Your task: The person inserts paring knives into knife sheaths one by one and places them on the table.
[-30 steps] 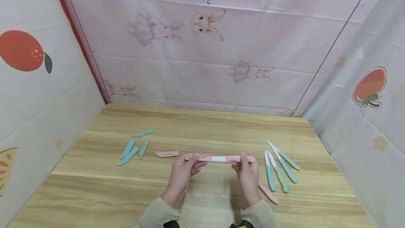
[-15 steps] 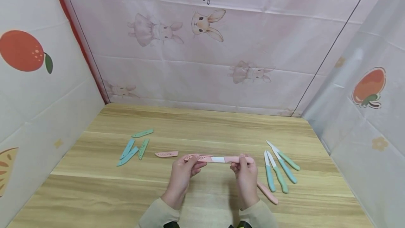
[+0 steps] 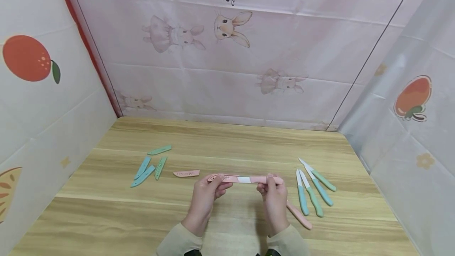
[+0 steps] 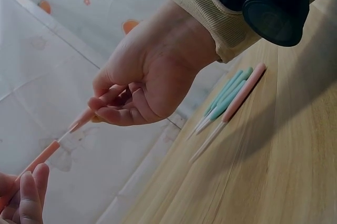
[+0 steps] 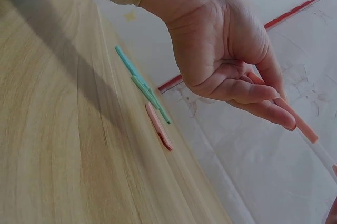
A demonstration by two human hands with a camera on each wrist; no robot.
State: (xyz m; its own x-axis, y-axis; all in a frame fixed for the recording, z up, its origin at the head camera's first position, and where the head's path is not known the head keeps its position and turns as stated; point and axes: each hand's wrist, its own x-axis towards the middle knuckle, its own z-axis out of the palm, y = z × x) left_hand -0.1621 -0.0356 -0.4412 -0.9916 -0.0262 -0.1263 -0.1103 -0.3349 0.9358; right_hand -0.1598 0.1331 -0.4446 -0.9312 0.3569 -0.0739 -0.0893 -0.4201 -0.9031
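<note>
pink knife (image 3: 244,179): right hand (image 3: 275,200) pinches handle (image 3: 257,179), left hand (image 3: 203,198) sheath (image 3: 231,179); twin's blade (image 4: 207,142): left wrist view only

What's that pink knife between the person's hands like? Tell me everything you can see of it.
The pink knife has a smooth, plastic-looking handle and a white blade, bare near the handle; the rest is hidden in a pink sheath bearing markings. The right hand grips the handle; the left hand pinches the sheath. Held above the wooden table, the knife lies crosswise, pointing to the person's left.
</note>
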